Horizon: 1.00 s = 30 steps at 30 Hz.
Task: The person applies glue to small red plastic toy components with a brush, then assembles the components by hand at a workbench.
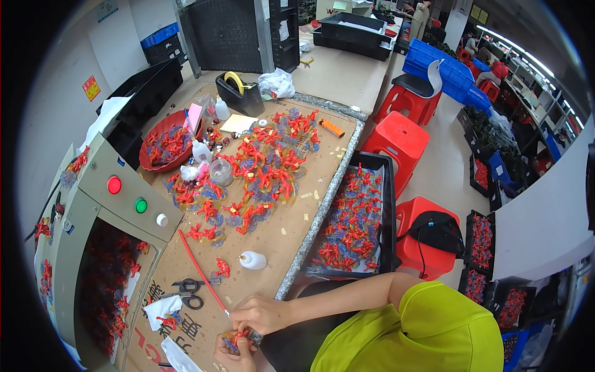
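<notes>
Near the worktop's (pixel 308 239) edge, the left hand (pixel 230 354) wraps closed fingers around a red-and-blue figurine (pixel 232 341); the right hand's (pixel 260 314) bunch beside a red rod (pixel 201 270) (grip unclear). Probably light, stiff plastic: hold its body.

Bench (pixel 273 248) bright, evenly lit, shadows soft. Tube lights (pixel 517 48) upper right blown white. Machine (pixel 127 183) at left goes near-black inside its opening. Fisheye bends straight edges; rim vignettes to black. Bench detail crisp, far background soft.
</notes>
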Each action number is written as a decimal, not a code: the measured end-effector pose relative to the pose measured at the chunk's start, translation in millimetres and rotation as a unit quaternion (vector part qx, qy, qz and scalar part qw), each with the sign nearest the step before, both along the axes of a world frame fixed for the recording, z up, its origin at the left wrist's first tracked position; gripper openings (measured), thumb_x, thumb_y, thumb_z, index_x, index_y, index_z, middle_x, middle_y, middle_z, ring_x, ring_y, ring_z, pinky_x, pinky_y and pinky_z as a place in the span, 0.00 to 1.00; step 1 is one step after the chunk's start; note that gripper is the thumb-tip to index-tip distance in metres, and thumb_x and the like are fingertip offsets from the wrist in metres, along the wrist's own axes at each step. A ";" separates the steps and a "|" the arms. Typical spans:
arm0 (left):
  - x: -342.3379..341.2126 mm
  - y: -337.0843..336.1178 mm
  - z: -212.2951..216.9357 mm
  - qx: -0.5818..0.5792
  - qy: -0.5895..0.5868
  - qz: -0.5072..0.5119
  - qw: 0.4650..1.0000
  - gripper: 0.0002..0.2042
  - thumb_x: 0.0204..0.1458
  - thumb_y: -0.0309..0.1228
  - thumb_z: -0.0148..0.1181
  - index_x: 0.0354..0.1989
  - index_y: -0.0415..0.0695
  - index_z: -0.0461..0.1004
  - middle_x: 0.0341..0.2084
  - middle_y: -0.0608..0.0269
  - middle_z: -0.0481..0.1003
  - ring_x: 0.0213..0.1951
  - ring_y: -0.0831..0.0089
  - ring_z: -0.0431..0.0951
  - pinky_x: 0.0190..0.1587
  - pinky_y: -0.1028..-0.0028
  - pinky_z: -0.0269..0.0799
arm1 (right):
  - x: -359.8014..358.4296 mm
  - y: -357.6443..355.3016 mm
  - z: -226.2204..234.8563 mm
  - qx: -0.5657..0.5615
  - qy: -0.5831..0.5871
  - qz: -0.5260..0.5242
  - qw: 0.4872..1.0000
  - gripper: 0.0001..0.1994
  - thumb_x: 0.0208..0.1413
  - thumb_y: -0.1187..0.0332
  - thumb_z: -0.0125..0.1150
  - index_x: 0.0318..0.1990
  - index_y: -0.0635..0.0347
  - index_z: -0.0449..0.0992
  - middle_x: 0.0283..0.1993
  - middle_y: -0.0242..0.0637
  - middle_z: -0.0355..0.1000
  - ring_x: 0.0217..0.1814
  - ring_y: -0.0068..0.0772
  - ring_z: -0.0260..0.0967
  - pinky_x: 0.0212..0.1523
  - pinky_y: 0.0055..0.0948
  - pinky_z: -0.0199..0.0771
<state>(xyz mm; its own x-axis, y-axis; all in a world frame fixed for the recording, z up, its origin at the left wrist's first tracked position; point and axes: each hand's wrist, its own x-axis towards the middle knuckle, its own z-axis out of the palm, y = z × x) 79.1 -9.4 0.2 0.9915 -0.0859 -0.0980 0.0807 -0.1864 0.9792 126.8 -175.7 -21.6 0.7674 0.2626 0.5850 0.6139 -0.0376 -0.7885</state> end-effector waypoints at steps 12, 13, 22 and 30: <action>1.3 -0.6 -2.0 0.010 -0.010 0.012 1.000 0.11 0.52 0.31 0.60 0.37 0.35 0.72 0.21 0.62 0.73 0.20 0.79 0.71 0.24 0.82 0.65 | 0.8 0.1 -1.9 -0.003 -0.002 -0.003 1.000 0.08 0.39 0.82 0.58 0.25 0.66 0.65 0.23 0.42 0.69 0.26 0.46 0.69 0.26 0.37 0.68; 1.5 -0.4 -2.2 0.011 -0.013 0.012 1.000 0.11 0.52 0.30 0.60 0.37 0.35 0.72 0.21 0.62 0.74 0.20 0.79 0.71 0.24 0.82 0.65 | 1.3 0.4 -2.3 -0.001 -0.004 0.000 1.000 0.08 0.38 0.83 0.58 0.25 0.66 0.65 0.23 0.42 0.69 0.26 0.46 0.70 0.26 0.37 0.68; -0.5 -1.8 0.9 0.010 0.006 0.014 1.000 0.10 0.52 0.31 0.60 0.37 0.36 0.72 0.22 0.62 0.74 0.21 0.79 0.71 0.25 0.82 0.66 | 0.5 0.1 -0.9 -0.002 0.000 0.000 1.000 0.08 0.38 0.83 0.58 0.24 0.66 0.65 0.23 0.42 0.70 0.26 0.46 0.70 0.26 0.37 0.68; 1.3 2.5 -11.1 -0.003 -0.012 0.009 1.000 0.13 0.52 0.34 0.62 0.38 0.37 0.71 0.22 0.62 0.74 0.21 0.79 0.70 0.24 0.83 0.65 | -0.1 -0.5 1.6 0.008 0.010 0.006 1.000 0.08 0.38 0.84 0.59 0.25 0.65 0.66 0.23 0.42 0.70 0.26 0.46 0.70 0.26 0.37 0.68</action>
<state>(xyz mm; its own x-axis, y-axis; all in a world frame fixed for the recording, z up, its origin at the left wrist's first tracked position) 80.4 -6.8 -10.8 0.9950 -0.0677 -0.0728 0.0597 -0.1785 0.9821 126.8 -176.2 -20.0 0.7760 0.2630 0.5732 0.5980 -0.0179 -0.8013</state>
